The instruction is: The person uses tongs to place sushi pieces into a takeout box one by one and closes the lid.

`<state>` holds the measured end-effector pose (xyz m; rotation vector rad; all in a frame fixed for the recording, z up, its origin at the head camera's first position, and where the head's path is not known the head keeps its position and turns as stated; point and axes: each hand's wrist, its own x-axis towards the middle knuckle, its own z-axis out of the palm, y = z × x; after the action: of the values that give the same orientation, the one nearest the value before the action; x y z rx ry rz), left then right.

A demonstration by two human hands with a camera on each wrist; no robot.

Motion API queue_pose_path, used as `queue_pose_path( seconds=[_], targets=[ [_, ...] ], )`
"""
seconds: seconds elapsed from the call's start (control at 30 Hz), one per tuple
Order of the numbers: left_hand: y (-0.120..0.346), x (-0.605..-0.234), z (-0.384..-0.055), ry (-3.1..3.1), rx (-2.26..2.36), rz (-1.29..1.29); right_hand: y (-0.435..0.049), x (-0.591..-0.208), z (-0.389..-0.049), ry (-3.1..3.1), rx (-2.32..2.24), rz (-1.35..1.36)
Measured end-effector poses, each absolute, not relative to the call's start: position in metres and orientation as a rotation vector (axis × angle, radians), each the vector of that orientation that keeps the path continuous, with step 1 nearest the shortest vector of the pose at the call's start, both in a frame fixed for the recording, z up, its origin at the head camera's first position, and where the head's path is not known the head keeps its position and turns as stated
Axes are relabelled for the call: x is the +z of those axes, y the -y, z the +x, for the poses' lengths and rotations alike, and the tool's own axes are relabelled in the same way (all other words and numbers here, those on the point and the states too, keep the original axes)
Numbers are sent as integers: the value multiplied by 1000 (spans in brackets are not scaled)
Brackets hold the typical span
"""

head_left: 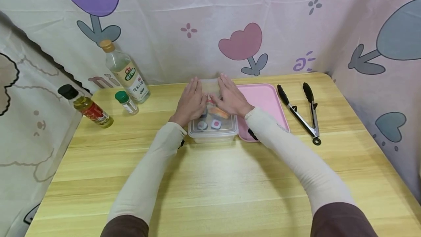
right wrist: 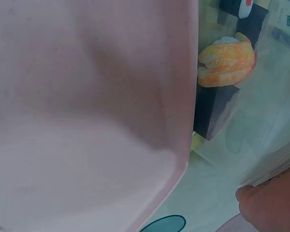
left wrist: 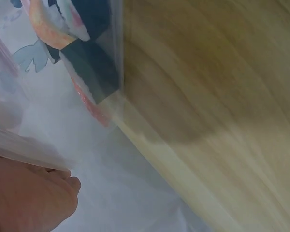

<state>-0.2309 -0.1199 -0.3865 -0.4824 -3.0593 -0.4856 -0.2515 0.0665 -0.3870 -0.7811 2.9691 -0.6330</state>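
A clear plastic food container [head_left: 213, 139] stands at the middle back of the table, its translucent lid [head_left: 227, 127] on top. Through the lid show several sushi pieces, among them a white roll with a pink centre [head_left: 216, 124]. My left hand [head_left: 190, 100] lies on the left side of the lid, fingers straight and pointing away. On the right side rests my right hand [head_left: 232, 100], also with extended fingers, the two thumbs close together. Side walls in the wrist views reveal dark-wrapped pieces [left wrist: 94, 65] and an orange-topped piece [right wrist: 227, 63].
Right beside the container is a pink tray [head_left: 263, 96], partly under my right forearm. Black-handled tongs [head_left: 310, 129] lie spread farther right. At the left stand a tall clear bottle [head_left: 129, 74], a green-capped shaker [head_left: 126, 102] and a black-capped oil bottle [head_left: 88, 109]. A patterned cloth [head_left: 184, 57] hangs behind.
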Motion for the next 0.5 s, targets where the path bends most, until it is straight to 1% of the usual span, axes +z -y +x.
queue_pose_path(
  seconds=[0.5],
  targets=[
    [118,-389,-229,3061,-453,-461,-67,-390,-252,-2952,-735,-773]
  ],
)
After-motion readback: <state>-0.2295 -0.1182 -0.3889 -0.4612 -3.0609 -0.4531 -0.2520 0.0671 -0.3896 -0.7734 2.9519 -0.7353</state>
